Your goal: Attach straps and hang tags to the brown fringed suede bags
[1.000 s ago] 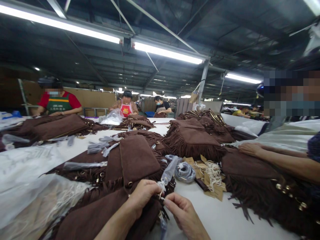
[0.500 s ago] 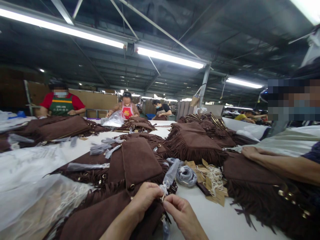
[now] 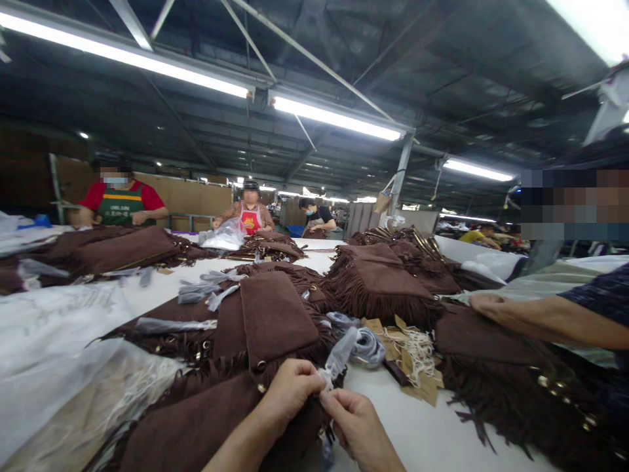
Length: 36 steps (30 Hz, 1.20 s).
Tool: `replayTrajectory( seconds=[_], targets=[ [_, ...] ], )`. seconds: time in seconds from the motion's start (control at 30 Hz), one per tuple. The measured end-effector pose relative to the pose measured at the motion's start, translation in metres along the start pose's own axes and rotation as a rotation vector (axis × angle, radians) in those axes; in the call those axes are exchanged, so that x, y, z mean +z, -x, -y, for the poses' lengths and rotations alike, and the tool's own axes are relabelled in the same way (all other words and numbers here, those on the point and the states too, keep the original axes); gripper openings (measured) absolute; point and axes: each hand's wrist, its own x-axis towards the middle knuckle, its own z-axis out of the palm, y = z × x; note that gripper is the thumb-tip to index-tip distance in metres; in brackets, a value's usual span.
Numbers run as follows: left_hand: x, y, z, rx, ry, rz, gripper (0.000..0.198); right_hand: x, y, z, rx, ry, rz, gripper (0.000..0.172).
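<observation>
Over a brown fringed bag [image 3: 206, 419], my left hand [image 3: 289, 393] pinches the twisted end of a clear plastic wrapping [image 3: 343, 351]. The wrapped part points up and away from me; what lies inside it cannot be made out. Close against the left fingertips, my right hand [image 3: 356, 423] is closed in a pinch at the same twisted end. The exact bit between its fingertips is too small to see. Just beyond my hands lies another brown bag with a smooth flap [image 3: 278, 318]. A coiled strap in plastic [image 3: 367, 347] rests to the right of the wrapping.
Brown paper tags with white strings [image 3: 417, 360] lie right of the coil. More fringed bags [image 3: 383, 278] are piled behind. Plastic bags [image 3: 63, 367] cover the left side. A co-worker's arm [image 3: 535, 318] reaches over a bag at right; other people work across the table.
Both my hands keep their pinch, almost in place. The wrapping's free end has tipped slightly to the right. The co-worker's hand at right has shifted a little left.
</observation>
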Motion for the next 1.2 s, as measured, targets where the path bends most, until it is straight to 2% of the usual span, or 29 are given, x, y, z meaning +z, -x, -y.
replayTrajectory(
  seconds=[0.17,0.3,0.4,0.5,0.63,0.73,0.83,0.9,1.1,1.2],
  targets=[
    [-0.023,0.008,-0.019,0.031,-0.025,0.068,0.018,0.005,0.000,-0.005,0.012,-0.108,-0.075,0.057],
    [-0.037,0.016,-0.033,0.319,-0.363,0.116,0.009,0.008,0.000,-0.006,0.000,-0.215,-0.116,0.056],
    [-0.032,0.021,-0.033,0.392,-0.511,0.146,0.016,0.009,0.003,0.002,0.001,-0.291,-0.097,0.058],
    [-0.021,0.024,-0.029,0.438,-0.642,0.117,0.015,0.007,0.008,0.013,0.014,-0.345,-0.057,0.060],
    [-0.015,0.024,-0.025,0.585,-0.821,0.080,0.015,0.005,0.009,0.013,0.019,-0.359,-0.028,0.061],
    [-0.015,0.025,-0.025,0.677,-1.057,0.131,0.017,0.004,0.008,0.008,0.004,-0.353,-0.008,0.059],
    [-0.013,0.027,-0.027,0.725,-1.348,0.190,0.018,0.003,0.009,0.008,0.012,-0.333,-0.007,0.058],
    [-0.011,0.028,-0.029,0.751,-1.460,0.221,0.015,0.003,0.012,0.012,0.025,-0.338,-0.014,0.057],
    [-0.008,0.027,-0.025,0.859,-1.448,0.250,0.014,0.002,0.014,0.009,0.086,-0.359,-0.014,0.055],
    [-0.008,0.023,-0.016,0.851,-1.305,0.166,0.013,-0.001,0.013,0.005,0.128,-0.351,0.028,0.057]
  ],
)
